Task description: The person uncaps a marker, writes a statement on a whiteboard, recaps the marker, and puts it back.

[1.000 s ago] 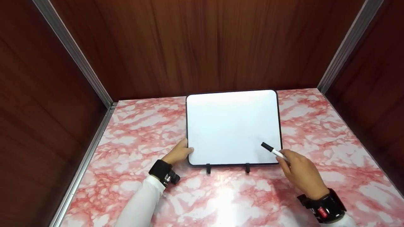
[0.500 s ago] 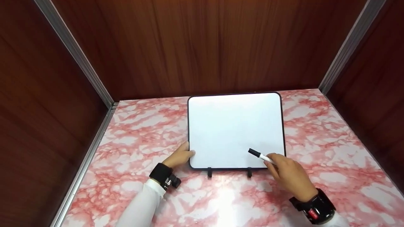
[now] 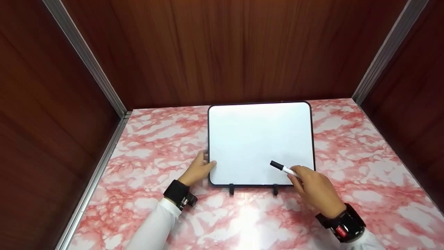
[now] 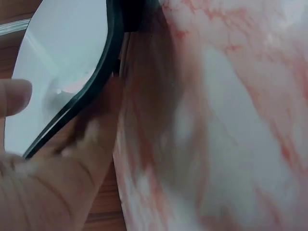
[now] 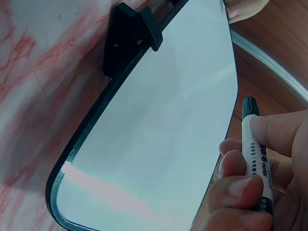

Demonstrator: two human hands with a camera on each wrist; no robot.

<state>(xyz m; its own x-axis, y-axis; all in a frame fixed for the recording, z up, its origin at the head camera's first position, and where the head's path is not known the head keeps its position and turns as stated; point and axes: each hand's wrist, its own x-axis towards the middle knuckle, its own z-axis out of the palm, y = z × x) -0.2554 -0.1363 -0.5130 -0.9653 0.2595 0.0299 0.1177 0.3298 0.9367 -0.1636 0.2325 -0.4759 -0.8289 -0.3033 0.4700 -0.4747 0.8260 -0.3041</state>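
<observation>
Hands [image 3: 197, 171] [image 3: 316, 189] angle inward, left gripping whiteboard [image 3: 260, 142], right pinching marker [image 3: 285, 169].

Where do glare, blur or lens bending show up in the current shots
Head view: bright glare on the tabletop, nearer the person than the whiteboard; left wrist view: the left hand looks blurred, and the whiteboard's edge appears curved; right wrist view: a pinkish reflection streaks the whiteboard, the metal strip bows, but lettering on the marker is fairly crisp.
</observation>
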